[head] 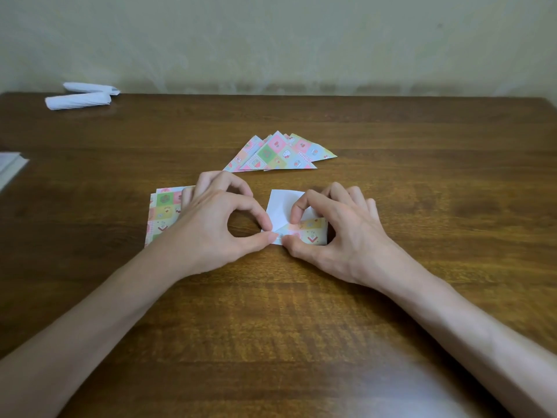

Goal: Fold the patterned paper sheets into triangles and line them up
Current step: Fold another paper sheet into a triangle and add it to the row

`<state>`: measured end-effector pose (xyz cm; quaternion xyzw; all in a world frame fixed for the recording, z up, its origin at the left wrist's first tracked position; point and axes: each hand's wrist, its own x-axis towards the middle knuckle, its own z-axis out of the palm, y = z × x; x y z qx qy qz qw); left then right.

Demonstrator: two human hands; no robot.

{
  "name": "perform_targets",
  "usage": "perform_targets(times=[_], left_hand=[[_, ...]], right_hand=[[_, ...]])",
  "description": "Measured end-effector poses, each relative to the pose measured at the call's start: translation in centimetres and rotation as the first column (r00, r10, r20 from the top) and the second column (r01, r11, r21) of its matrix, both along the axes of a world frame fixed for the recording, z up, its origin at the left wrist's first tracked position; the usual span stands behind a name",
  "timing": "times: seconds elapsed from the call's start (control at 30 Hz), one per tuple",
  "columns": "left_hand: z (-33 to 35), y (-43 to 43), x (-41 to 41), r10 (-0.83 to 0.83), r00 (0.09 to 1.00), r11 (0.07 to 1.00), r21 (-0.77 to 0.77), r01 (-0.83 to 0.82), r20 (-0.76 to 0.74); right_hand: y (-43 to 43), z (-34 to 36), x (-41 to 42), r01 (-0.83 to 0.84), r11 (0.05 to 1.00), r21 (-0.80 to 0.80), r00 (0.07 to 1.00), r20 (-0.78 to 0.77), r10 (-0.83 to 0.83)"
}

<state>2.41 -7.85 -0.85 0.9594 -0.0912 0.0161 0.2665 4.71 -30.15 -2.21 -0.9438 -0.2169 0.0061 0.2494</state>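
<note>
A small paper sheet, white side up with a patterned flap folded over its near edge, lies in the middle of the wooden table. My left hand pinches its near left corner between thumb and forefinger. My right hand pinches the patterned flap at the near edge. A stack of flat patterned sheets sits to the left, partly hidden under my left hand. Several folded patterned triangles overlap in a fan just beyond my hands.
Two rolled white paper pieces lie at the far left corner of the table. A pale flat object pokes in at the left edge. A plain wall rises behind the table.
</note>
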Motion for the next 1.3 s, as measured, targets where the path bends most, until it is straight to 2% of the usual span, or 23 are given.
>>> perform_targets(times=[0.17, 0.27, 0.5, 0.67, 0.93, 1.07, 1.3], left_hand=[[-0.8, -0.8, -0.3, 0.057, 0.995, 0.998, -0.033, -0.054, 0.085], [-0.7, -0.8, -0.2, 0.046, 0.996, 0.999, -0.03, -0.044, 0.076], [-0.1, -1.4, -0.6, -0.043, 0.998, 0.998, -0.037, 0.044, 0.04], [0.2, -1.4, -0.6, -0.062, 0.998, 0.998, -0.032, 0.062, -0.006], [-1.0, -2.4, -0.9, 0.032, 0.996, 0.998, -0.052, -0.028, 0.086], [-0.7, -2.5, -0.8, 0.041, 0.998, 0.998, -0.058, -0.038, 0.05], [-1.1, -3.3, -0.9, 0.108, 0.992, 0.994, -0.043, -0.105, 0.063]], right_hand=[[0.0, -0.3, -0.3, 0.002, 1.0, -0.013, 0.999, 0.046, -0.001], [-0.1, -0.4, -0.4, 0.006, 1.0, -0.003, 0.998, 0.063, -0.006], [-0.8, 0.0, -0.1, -0.034, 0.999, 0.021, 0.999, 0.012, 0.034], [-1.7, 0.8, 0.3, -0.062, 0.995, 0.077, 0.993, -0.096, 0.069], [-1.7, 0.7, 0.3, -0.062, 0.994, 0.085, 0.992, -0.103, 0.071], [-2.0, 0.7, 0.2, -0.069, 0.99, 0.124, 0.99, -0.116, 0.083], [-2.0, 0.7, 0.1, -0.092, 0.993, 0.07, 0.99, -0.098, 0.099]])
